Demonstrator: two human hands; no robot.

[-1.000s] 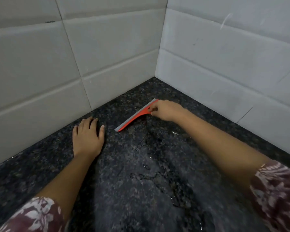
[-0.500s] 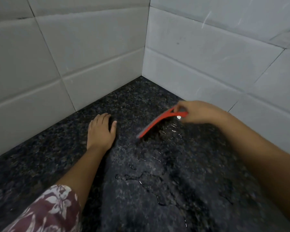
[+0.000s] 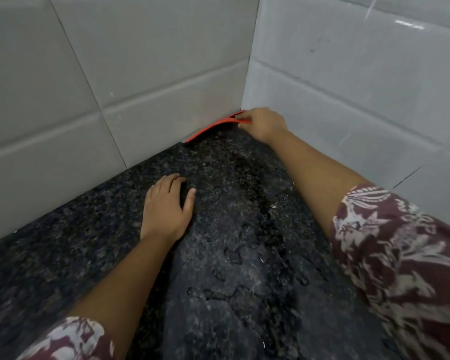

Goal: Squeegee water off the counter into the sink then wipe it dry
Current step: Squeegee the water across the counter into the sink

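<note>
Right hand [image 3: 264,124] and squeegee [image 3: 213,128] now against corner tiles [image 3: 166,118], off mid-counter [image 3: 231,203].

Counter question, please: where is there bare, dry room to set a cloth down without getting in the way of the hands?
The counter left of the left hand, along the left tiled wall, is bare and looks dry. The middle strip holds water. The far corner is crowded: the right hand presses the squeegee there.
</note>
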